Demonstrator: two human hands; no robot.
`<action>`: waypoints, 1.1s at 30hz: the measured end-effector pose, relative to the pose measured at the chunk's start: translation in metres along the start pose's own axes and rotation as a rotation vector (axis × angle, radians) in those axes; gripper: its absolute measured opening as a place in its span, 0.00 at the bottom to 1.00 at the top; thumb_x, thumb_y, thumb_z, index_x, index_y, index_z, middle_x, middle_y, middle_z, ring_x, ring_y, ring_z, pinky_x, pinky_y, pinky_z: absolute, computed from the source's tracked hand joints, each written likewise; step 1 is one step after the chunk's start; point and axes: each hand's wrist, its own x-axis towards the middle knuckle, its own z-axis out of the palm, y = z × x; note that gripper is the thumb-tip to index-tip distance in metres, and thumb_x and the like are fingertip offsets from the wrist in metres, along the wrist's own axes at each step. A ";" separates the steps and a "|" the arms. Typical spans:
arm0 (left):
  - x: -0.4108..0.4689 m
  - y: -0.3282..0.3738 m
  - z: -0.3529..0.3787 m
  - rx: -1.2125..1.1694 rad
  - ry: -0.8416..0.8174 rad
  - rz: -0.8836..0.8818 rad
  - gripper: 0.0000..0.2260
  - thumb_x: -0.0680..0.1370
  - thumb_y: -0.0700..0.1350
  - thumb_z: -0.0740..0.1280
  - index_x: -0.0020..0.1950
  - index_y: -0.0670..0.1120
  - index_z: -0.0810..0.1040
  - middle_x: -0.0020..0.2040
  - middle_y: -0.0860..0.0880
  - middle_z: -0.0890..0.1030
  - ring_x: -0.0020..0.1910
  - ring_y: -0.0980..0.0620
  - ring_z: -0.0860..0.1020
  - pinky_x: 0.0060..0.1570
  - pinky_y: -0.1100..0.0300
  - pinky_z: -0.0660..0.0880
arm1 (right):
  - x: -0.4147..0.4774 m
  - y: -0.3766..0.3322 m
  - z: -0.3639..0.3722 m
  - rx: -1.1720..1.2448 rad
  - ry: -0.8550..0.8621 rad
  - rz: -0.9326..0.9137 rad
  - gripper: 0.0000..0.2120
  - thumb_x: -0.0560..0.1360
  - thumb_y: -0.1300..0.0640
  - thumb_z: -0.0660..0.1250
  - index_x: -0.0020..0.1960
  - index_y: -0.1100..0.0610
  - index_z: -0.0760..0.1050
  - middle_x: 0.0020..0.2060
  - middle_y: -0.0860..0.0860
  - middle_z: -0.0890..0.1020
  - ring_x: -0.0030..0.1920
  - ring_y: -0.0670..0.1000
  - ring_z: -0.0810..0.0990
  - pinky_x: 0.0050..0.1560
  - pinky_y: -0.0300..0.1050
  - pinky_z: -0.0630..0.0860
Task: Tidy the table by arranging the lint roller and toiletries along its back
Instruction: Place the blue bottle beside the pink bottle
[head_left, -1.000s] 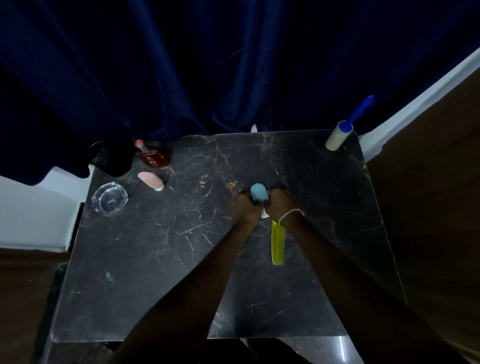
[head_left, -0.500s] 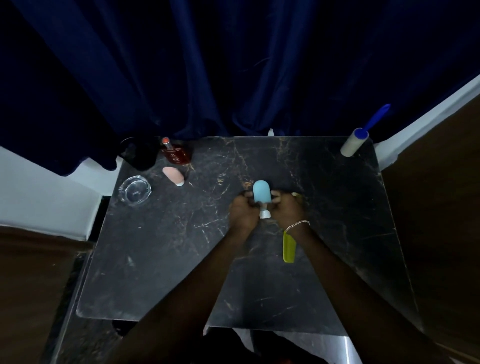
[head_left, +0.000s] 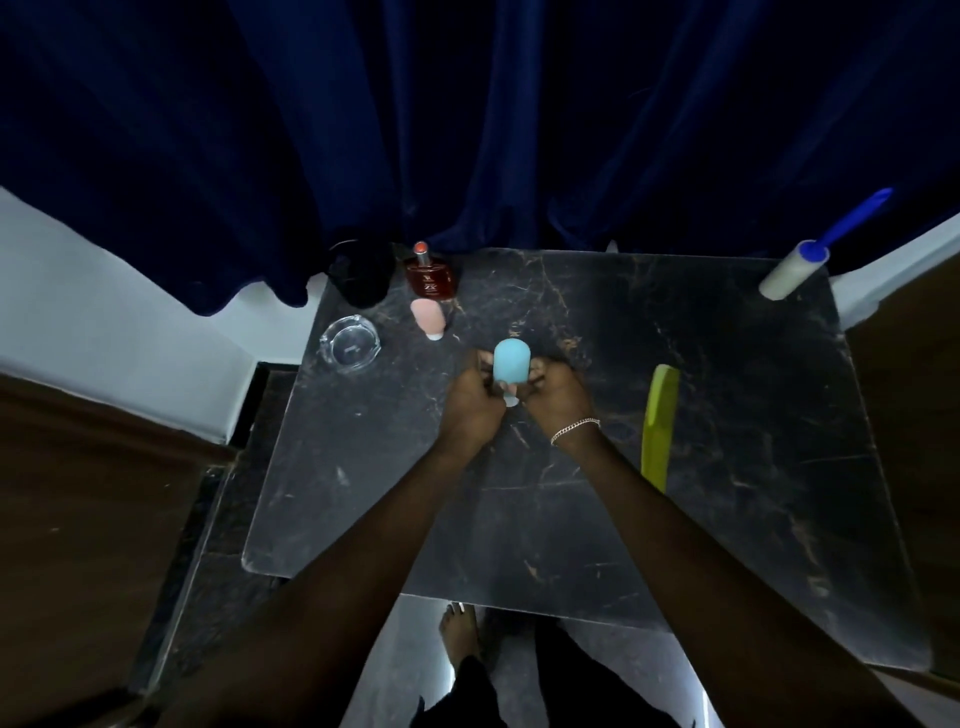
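Both hands grip one item: the left hand (head_left: 470, 400) and the right hand (head_left: 558, 397) are closed around the small light-blue rounded bottle (head_left: 510, 364), cap end toward the person, over the middle of the dark marble-patterned bench (head_left: 727, 519).

Status at the back edge:
- The lint roller with white roll and blue handle (head_left: 800, 262) lies at the back right corner.
- The squat dark-red glass bottle (head_left: 430, 278) stands at the back left, beside a black object (identity cannot be told) (head_left: 361, 275).
- The small pink rounded bottle (head_left: 429, 317) lies just in front of the red bottle.
- The clear glass ashtray (head_left: 349, 344) sits near the left edge.

Remaining, by judgement: place the blue bottle in the back row, then move the yellow-green flat comb (head_left: 657, 426), which lies on the right half, well apart from the back edge
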 end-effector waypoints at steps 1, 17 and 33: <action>0.000 -0.005 -0.008 0.017 -0.008 0.005 0.13 0.78 0.41 0.71 0.60 0.47 0.72 0.53 0.48 0.86 0.50 0.47 0.84 0.48 0.54 0.80 | -0.001 -0.005 0.009 -0.005 0.006 -0.010 0.09 0.67 0.57 0.80 0.43 0.58 0.83 0.37 0.51 0.85 0.32 0.38 0.79 0.32 0.21 0.67; 0.044 -0.095 -0.091 0.058 -0.039 0.155 0.13 0.77 0.38 0.63 0.59 0.47 0.66 0.52 0.44 0.83 0.50 0.43 0.82 0.53 0.42 0.80 | 0.013 -0.042 0.135 -0.176 0.016 -0.015 0.20 0.76 0.60 0.67 0.67 0.61 0.72 0.60 0.63 0.80 0.62 0.62 0.78 0.61 0.44 0.70; 0.068 -0.127 -0.096 0.159 -0.097 0.206 0.18 0.78 0.36 0.66 0.55 0.54 0.61 0.49 0.45 0.79 0.46 0.48 0.79 0.45 0.54 0.74 | 0.025 -0.034 0.162 -0.276 0.068 -0.006 0.25 0.74 0.61 0.68 0.71 0.59 0.71 0.64 0.61 0.80 0.67 0.64 0.77 0.69 0.56 0.72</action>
